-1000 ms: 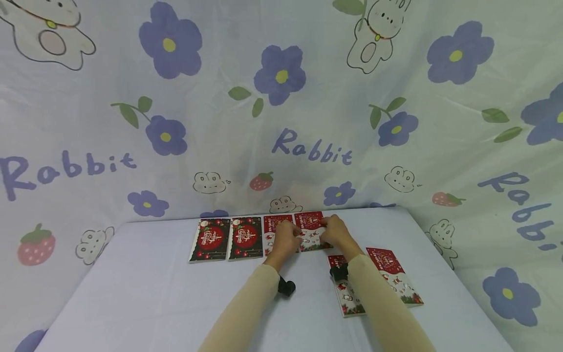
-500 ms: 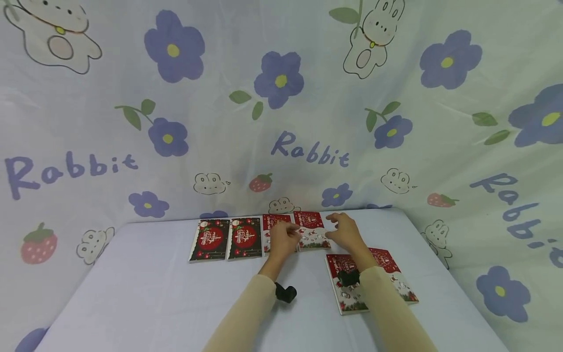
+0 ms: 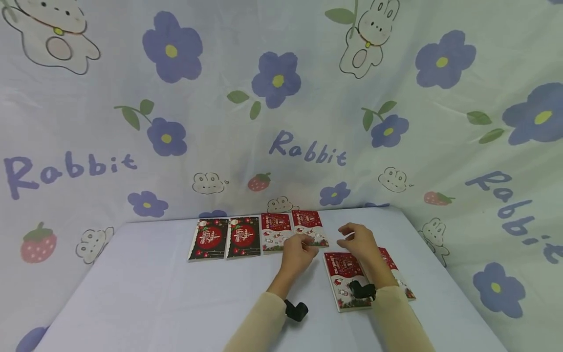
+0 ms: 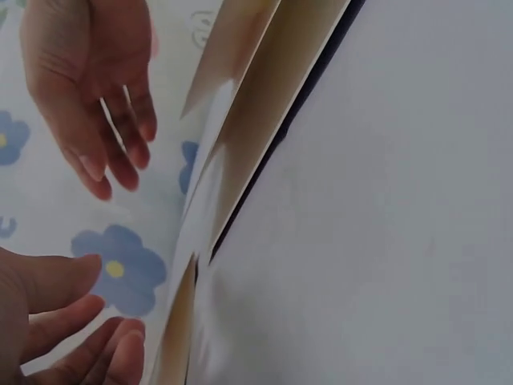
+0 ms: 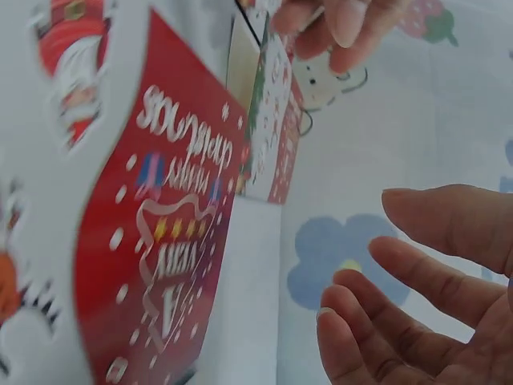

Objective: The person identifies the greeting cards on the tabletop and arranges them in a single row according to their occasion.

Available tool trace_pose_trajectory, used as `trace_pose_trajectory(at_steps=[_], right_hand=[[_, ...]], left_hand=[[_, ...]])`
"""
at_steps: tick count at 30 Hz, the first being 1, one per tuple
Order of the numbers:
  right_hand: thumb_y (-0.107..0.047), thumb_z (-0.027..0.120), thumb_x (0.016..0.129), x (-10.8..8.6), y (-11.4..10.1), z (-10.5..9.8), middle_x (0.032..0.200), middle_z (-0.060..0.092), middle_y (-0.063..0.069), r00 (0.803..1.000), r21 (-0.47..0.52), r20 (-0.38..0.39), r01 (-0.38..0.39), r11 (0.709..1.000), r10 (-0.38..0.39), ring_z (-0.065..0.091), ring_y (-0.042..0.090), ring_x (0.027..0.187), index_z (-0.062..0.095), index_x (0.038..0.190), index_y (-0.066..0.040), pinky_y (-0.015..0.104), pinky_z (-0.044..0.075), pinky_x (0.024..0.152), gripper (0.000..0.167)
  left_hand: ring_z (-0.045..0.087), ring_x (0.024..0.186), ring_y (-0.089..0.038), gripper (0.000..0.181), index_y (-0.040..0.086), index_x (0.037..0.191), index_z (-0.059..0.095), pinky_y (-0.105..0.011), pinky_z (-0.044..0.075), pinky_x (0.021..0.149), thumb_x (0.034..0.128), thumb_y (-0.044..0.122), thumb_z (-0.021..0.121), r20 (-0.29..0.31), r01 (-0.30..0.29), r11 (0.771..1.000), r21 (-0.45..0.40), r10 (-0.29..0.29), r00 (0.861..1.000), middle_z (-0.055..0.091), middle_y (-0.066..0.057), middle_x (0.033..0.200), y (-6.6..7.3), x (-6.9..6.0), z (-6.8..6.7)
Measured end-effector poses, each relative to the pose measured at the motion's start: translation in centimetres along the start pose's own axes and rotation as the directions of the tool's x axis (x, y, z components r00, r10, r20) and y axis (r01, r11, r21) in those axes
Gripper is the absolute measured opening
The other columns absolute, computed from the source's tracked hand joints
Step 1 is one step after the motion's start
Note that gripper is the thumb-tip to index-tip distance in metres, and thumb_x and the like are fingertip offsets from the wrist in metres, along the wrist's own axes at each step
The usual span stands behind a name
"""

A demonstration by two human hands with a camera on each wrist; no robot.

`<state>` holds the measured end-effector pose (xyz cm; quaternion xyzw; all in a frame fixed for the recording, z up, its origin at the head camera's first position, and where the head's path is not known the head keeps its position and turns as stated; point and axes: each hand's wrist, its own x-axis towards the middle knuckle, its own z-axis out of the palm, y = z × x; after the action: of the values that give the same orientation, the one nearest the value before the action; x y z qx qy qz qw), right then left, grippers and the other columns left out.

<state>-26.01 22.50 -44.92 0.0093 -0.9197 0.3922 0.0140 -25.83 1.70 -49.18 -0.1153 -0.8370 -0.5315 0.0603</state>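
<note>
Four-sided booklets with Christmas print lie flat in a row at the back of the table: a black one (image 3: 208,238), another black booklet (image 3: 243,237), a red-and-white one (image 3: 274,226) and a second red-and-white booklet (image 3: 309,222). My left hand (image 3: 298,255) hovers just in front of the row's right end, fingers loosely bent, holding nothing; it partly covers the red pair's lower edges. To the right, my right hand (image 3: 361,243) is raised with thumb and fingers apart. Beneath its wrist lie a nearer red booklet (image 3: 341,268) and one more red booklet (image 3: 403,283), partly hidden by the forearm.
A white cloth covers the table (image 3: 167,298). Behind it hangs a curtain (image 3: 220,117) printed with flowers, rabbits and strawberries. A small black camera sits on each wrist.
My right hand has let go of the row's rightmost red booklet and drawn back to the right. My left hand has come away from the red pair, toward me and rightward.
</note>
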Motion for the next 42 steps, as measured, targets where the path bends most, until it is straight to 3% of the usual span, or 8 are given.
trace_pose_trajectory(at_steps=[6,11,20,29,35,42], right_hand=[[-0.013,0.076,0.095,-0.8,1.2,-0.7,0.119,0.069,0.019,0.998,0.045,0.022,-0.064,0.997,0.063,0.065,0.033,0.106,0.07,0.124,0.002,0.049,0.056,0.086,0.033],[-0.012,0.076,0.095,-1.4,1.9,-1.0,0.115,0.071,0.018,0.997,0.07,0.032,-0.067,0.995,0.065,0.066,0.03,0.102,0.071,0.121,0.003,0.049,0.056,0.083,0.03],[-0.014,0.075,0.096,-1.2,3.3,-1.0,0.111,0.07,0.012,0.993,0.079,0.038,-0.112,0.991,0.109,0.066,0.028,0.099,0.072,0.119,0.0,0.041,0.056,0.074,0.027],[-0.012,0.075,0.095,-1.3,4.2,-1.3,0.107,0.069,0.012,0.991,0.101,0.062,-0.125,0.987,0.119,0.065,0.026,0.096,0.072,0.114,0.002,0.041,0.056,0.079,0.023],[-0.011,0.075,0.095,-1.2,4.6,-1.4,0.105,0.069,0.012,0.99,0.126,0.07,-0.128,0.984,0.12,0.065,0.025,0.092,0.071,0.113,0.003,0.04,0.057,0.078,0.023],[-0.01,0.075,0.095,-0.9,5.5,-1.2,0.104,0.068,0.012,0.99,0.173,0.075,-0.132,0.976,0.121,0.066,0.024,0.088,0.071,0.11,0.002,0.039,0.059,0.078,0.02]], left_hand=[[0.062,0.076,-0.009,0.027,-0.002,0.112,0.077,-0.025,0.053,0.063,0.0875,0.006,0.085,0.05,0.013,1.0,0.005,-0.013,0.999,0.073,-0.016,0.105,0.0,-0.2,1.7],[0.059,0.076,-0.009,0.026,-0.001,0.11,0.077,-0.026,0.05,0.065,0.0872,0.008,0.086,0.066,0.017,1.0,0.016,-0.018,0.998,0.072,-0.015,0.104,0.1,-0.4,2.5],[0.055,0.073,-0.011,0.024,-0.005,0.102,0.077,-0.029,0.049,0.067,0.0838,0.008,0.087,0.024,-0.039,0.995,0.095,0.036,0.999,0.072,-0.013,0.096,-0.4,-0.8,3.0],[0.05,0.067,-0.007,0.026,-0.006,0.104,0.076,-0.025,0.045,0.06,0.0848,0.007,0.087,0.043,-0.044,0.997,0.065,0.041,0.998,0.07,-0.012,0.095,-0.8,-1.4,3.1],[0.049,0.072,-0.009,0.029,-0.005,0.108,0.076,-0.027,0.045,0.065,0.0853,0.01,0.087,0.069,-0.044,0.995,0.09,0.038,0.997,0.067,-0.009,0.095,-0.9,-1.3,3.3],[0.053,0.088,-0.017,0.027,-0.001,0.106,0.077,-0.037,0.047,0.079,0.0843,0.012,0.087,0.077,-0.023,0.993,0.113,0.014,0.997,0.063,-0.008,0.099,-1.1,-1.2,3.5]])
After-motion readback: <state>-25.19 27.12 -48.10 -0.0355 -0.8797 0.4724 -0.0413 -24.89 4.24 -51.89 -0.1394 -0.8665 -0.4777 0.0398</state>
